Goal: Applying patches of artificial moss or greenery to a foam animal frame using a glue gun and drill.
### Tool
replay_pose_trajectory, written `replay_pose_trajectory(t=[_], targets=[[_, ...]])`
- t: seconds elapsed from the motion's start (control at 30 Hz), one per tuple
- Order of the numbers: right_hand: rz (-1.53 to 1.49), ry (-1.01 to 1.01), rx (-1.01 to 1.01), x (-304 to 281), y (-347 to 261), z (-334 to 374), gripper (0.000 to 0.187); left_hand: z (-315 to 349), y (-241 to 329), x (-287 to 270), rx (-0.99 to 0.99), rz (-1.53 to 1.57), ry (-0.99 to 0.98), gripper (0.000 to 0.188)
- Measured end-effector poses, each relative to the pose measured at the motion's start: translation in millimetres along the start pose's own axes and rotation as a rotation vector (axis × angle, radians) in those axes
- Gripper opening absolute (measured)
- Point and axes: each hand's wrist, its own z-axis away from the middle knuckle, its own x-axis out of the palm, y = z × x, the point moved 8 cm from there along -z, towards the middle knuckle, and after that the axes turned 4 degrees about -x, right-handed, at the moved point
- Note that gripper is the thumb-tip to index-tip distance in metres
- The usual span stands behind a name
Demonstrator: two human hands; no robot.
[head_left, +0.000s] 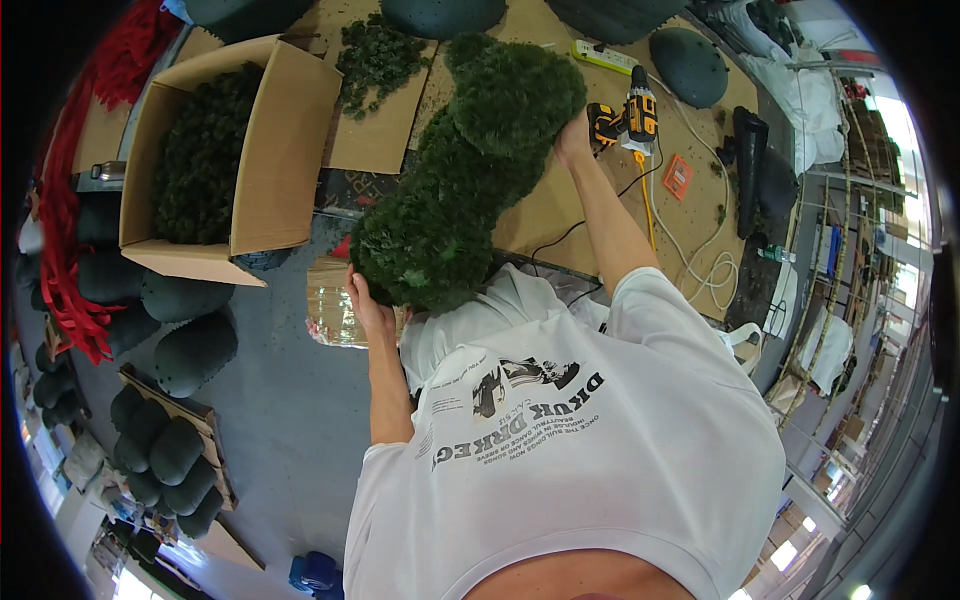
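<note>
A large lobed shape covered in dark green artificial foliage (pixel 430 220), like a topiary figure, lies slantwise across the near edge of the cardboard-covered table. My left hand (pixel 372 312) presses against its rounded lower end, fingers along the side and partly lost against the green. At the upper right, my right hand (pixel 574 140) grips the side of its top lobe; the fingertips are hidden behind the foliage. Just right of that hand, a yellow-and-black cordless drill (pixel 640 108) rests on the table, with another yellow-and-black tool (pixel 604 124) beside it.
An open carton (pixel 285 150) full of green foliage stands left, near loose sprigs (pixel 378 62). Dark green rounded forms (pixel 688 66) line the far side; more sit on the floor. A power strip (pixel 604 56), cables and an orange box (pixel 678 176) lie right. Red strips (pixel 62 220) hang far left.
</note>
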Motion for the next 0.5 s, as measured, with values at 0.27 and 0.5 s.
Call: replay_pose_trajectory(t=[0.27,0.5], targets=[[0.666,0.318,-0.342,-65,-78,19,0.029,-14,-31,-3,-0.026,0.012,0.026,0.053],[1.487,-0.316,-0.927,143,-148,117,0.047,-32,-30,-10,-0.019,0.003,-0.016,0.056]])
